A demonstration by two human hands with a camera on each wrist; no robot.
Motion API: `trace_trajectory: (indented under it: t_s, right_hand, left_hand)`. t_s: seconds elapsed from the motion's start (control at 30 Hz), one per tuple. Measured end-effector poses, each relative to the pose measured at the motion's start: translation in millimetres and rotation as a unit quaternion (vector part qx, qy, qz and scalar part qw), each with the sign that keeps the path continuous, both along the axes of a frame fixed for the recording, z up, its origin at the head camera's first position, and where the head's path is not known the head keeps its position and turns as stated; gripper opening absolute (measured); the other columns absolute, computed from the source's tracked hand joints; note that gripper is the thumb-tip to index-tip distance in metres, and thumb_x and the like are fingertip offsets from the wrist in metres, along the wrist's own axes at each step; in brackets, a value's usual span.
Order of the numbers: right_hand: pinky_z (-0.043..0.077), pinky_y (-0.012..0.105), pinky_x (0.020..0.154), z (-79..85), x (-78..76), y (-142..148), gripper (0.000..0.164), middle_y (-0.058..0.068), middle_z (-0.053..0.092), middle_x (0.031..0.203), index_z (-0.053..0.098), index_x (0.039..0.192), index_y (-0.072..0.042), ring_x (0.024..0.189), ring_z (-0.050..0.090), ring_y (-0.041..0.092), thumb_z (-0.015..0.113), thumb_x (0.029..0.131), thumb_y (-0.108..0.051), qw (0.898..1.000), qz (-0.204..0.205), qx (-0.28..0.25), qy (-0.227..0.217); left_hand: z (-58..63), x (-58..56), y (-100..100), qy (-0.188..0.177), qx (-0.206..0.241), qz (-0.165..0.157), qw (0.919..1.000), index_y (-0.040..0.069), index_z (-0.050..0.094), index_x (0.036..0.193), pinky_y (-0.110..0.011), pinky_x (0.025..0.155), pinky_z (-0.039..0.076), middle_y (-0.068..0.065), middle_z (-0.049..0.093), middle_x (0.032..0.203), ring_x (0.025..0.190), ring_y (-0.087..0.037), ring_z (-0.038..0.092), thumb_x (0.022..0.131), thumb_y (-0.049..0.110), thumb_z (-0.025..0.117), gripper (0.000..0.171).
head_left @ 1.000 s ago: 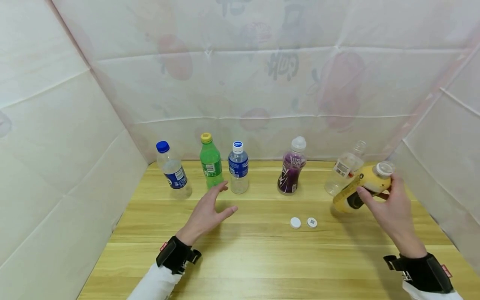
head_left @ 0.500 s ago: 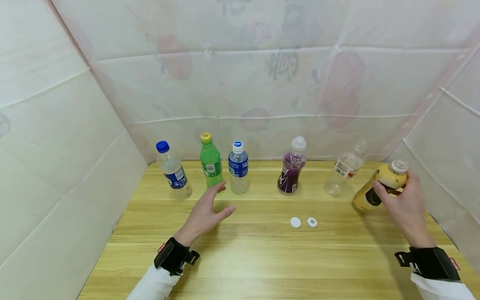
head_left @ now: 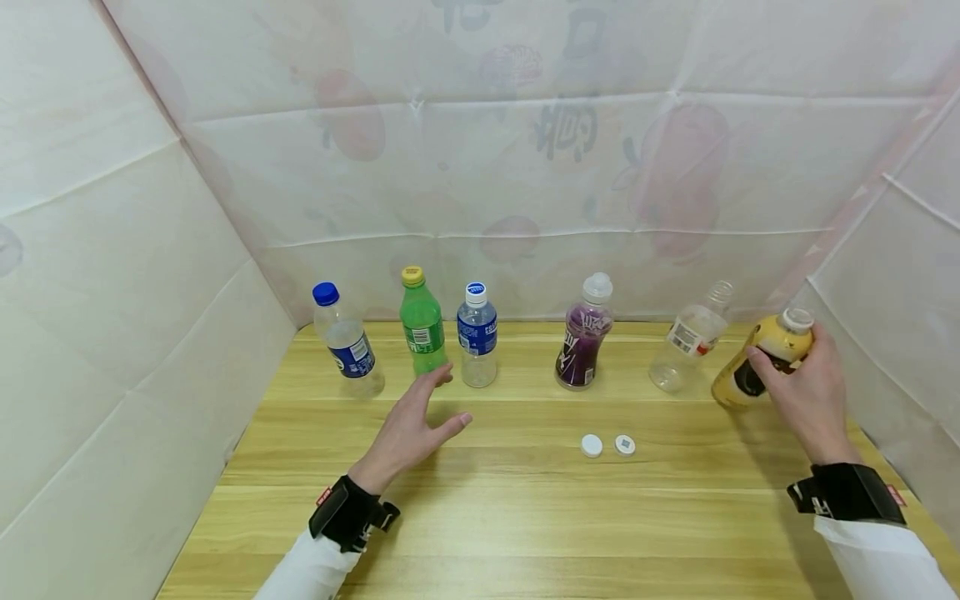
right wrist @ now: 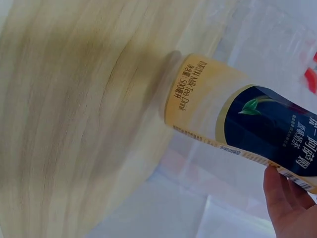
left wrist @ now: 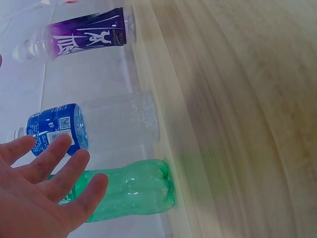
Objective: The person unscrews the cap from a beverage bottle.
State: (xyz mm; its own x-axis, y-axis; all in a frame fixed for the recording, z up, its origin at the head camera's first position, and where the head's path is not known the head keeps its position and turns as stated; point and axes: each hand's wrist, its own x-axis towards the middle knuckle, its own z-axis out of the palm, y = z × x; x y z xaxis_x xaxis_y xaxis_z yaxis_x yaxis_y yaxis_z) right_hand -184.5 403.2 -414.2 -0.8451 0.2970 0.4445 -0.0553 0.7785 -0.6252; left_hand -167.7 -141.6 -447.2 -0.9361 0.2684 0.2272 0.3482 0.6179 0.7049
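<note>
My right hand (head_left: 813, 404) grips a yellow milk tea bottle (head_left: 729, 390) round its upper part, thumb in front, at the table's right end. The bottle leans in the head view, its base close over the wood. In the right wrist view its dark label panel (right wrist: 267, 129) shows, with fingers at the lower right. My left hand (head_left: 405, 433) hovers with fingers spread and holds nothing. Just beyond it stands a green bottle (head_left: 422, 321) with a yellow cap, and beside that a clear bottle with a blue label (head_left: 477, 335) and white cap.
A clear uncapped bottle (head_left: 667, 367) stands left of the milk tea bottle. Further left is a purple bottle (head_left: 579, 350); a blue-capped bottle (head_left: 352, 354) stands far left. Two white caps (head_left: 591, 446) lie mid-table. White sheeting (head_left: 465, 192) hangs at the back and sides.
My right hand has carried the milk tea bottle rightward, past the clear uncapped bottle, then slightly toward the back. The left hand has barely moved.
</note>
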Motion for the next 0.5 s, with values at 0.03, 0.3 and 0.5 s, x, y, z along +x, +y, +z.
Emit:
trace_trajectory:
  t_s: [0.03, 0.3, 0.5]
  right_hand:
    - [0.033, 0.032, 0.078, 0.0, -1.8, 1, 0.081, 0.033, 0.046, 0.135, 0.028, 0.157, 0.002, 0.114, 0.047, 0.045, 0.073, 0.096, -0.027, 1.000, -0.001, -0.001, -0.003]
    - [0.032, 0.030, 0.076, -1.2, -12.3, 5, 0.083, 0.034, 0.046, 0.134, 0.026, 0.157, 0.003, 0.115, 0.048, 0.048, 0.072, 0.097, -0.029, 1.000, -0.001, -0.003, -0.014]
    - [0.034, 0.037, 0.077, -3.0, -16.5, 8, 0.084, 0.035, 0.045, 0.135, 0.024, 0.159, 0.003, 0.115, 0.048, 0.049, 0.071, 0.097, -0.031, 1.000, -0.002, 0.000, -0.017]
  left_hand:
    - [-0.1, 0.2, 0, -0.001, 0.000, 0.000, 1.0000, 0.014, 0.035, 0.160, -0.065, 0.109, 0.040, -0.015, 0.050, 0.152, 0.141, -0.039, 0.046, 0.092, 0.048, 0.075, 0.085]
    - [-0.4, 0.5, 1, -0.007, -0.001, -0.002, 1.0000, 0.014, 0.035, 0.161, -0.064, 0.109, 0.040, -0.014, 0.050, 0.152, 0.140, -0.038, 0.047, 0.093, 0.049, 0.074, 0.085]
    - [-0.4, 0.2, 1, -0.004, -0.002, -0.003, 1.0000, 0.011, 0.036, 0.160, -0.064, 0.109, 0.041, -0.014, 0.051, 0.152, 0.140, -0.039, 0.047, 0.093, 0.049, 0.073, 0.085]
